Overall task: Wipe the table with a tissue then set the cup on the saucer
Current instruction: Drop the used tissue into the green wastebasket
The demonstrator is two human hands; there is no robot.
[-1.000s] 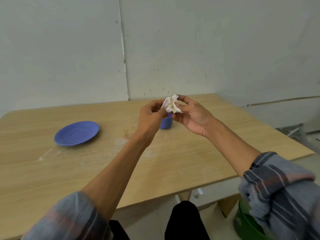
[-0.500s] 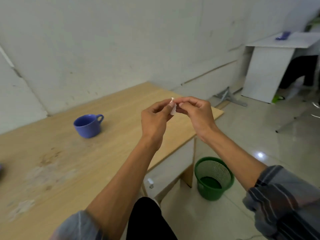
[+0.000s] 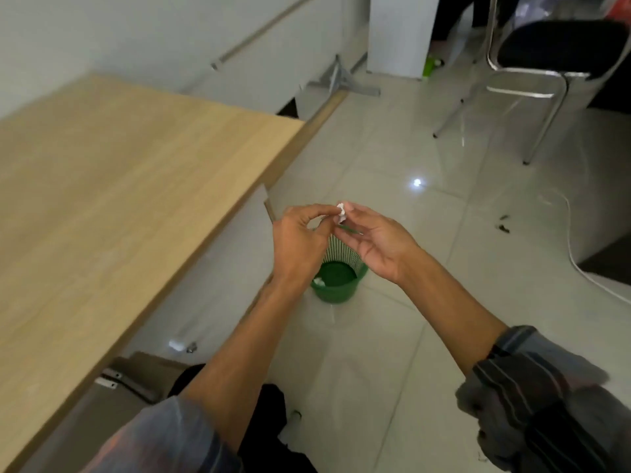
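At frame centre, a balled tissue (image 3: 341,212) is pinched between left hand (image 3: 300,245) and right hand (image 3: 379,245), above the bin (image 3: 336,279). Wiping appears complete; release into the bin is required next. Cup and saucer are not visible.

No text, label, brand, number or sign can be read anywhere in the picture.
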